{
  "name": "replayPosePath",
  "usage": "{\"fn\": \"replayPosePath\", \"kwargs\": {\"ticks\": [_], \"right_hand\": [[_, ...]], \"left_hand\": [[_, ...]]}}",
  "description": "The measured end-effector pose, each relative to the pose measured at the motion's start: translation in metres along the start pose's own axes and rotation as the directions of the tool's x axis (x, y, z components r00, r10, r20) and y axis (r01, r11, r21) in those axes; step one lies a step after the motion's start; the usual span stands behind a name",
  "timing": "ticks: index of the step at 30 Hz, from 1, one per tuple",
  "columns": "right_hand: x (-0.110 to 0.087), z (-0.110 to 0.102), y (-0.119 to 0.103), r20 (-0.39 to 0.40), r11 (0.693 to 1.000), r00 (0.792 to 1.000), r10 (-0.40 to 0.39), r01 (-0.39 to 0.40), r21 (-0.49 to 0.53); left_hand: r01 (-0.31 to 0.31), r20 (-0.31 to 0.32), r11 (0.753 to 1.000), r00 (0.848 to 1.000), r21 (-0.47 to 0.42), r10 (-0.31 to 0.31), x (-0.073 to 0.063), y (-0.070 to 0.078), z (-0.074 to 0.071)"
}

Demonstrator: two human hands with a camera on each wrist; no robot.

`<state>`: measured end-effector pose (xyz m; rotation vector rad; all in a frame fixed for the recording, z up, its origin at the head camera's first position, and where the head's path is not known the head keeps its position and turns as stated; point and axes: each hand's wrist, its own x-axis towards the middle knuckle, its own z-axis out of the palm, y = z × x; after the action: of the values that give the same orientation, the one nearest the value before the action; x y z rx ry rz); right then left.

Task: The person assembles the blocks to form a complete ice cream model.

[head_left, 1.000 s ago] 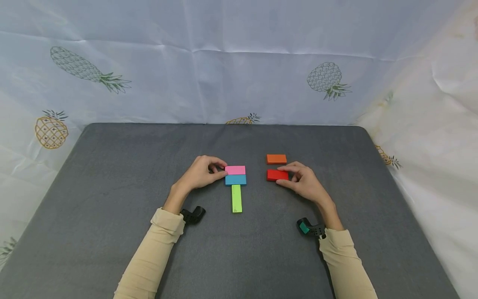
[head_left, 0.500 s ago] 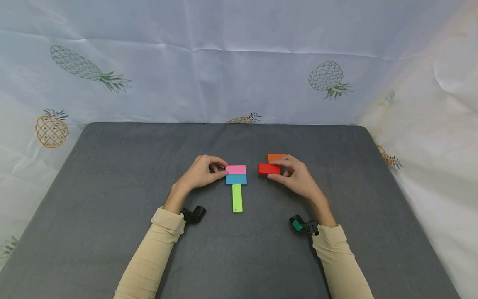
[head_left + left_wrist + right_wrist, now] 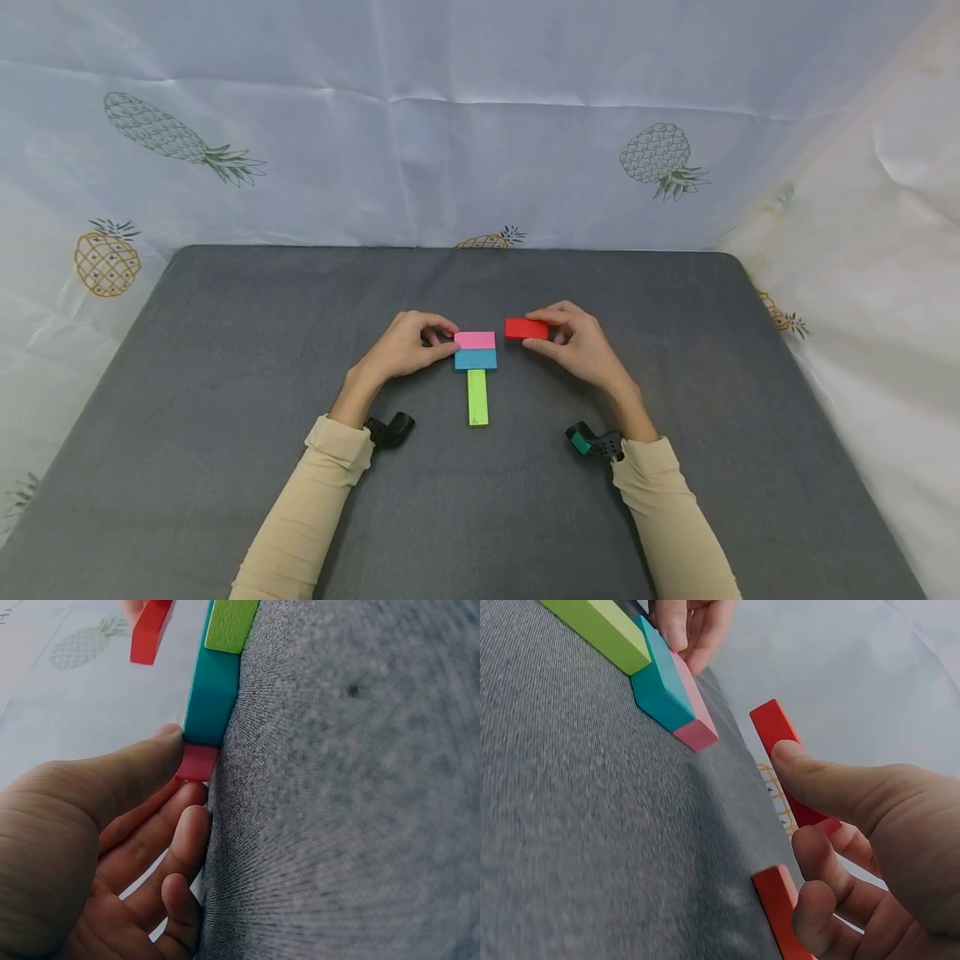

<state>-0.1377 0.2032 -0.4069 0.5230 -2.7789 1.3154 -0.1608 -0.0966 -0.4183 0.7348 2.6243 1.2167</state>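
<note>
On the table lie a green block (image 3: 477, 398), a blue block (image 3: 476, 360) and a pink block (image 3: 474, 340), forming a T-like shape with the green one as its stem. My left hand (image 3: 405, 343) pinches the left end of the pink block between thumb and fingers. To the right, my right hand (image 3: 581, 342) holds a red block (image 3: 527, 329) between thumb and fingers. In the right wrist view the red block is raised off the table. An orange block (image 3: 777, 904) lies on the table below that hand, hidden by it in the head view.
The grey cloth-covered table (image 3: 225, 375) runs back to a white curtain (image 3: 375, 167) printed with pineapples. A black wrist camera mount (image 3: 392, 430) sits by the left wrist, another mount (image 3: 592, 442) by the right.
My right hand has lifted the red block and carried it left and away from me, toward the pink block. It now covers the orange block. The left hand has stayed in place.
</note>
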Motion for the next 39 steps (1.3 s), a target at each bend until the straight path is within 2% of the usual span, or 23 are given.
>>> {"fn": "replayPosePath", "kwargs": {"ticks": [14,30,39], "right_hand": [[0.022,0.019,-0.005,-0.013,1.0,1.0,-0.009,0.009,-0.027],[0.032,0.031,-0.007,0.041,0.997,0.997,0.065,-0.064,-0.033],[0.033,0.037,-0.009,0.052,0.992,0.997,0.055,-0.048,-0.121]], "left_hand": [[-0.007,-0.002,1.0,1.0,0.0,0.007,0.001,-0.001,0.0],[0.009,0.011,1.0,1.0,-0.011,-0.009,0.001,-0.003,0.0],[0.009,0.007,1.0,1.0,-0.018,-0.009,0.001,-0.002,0.0]]}}
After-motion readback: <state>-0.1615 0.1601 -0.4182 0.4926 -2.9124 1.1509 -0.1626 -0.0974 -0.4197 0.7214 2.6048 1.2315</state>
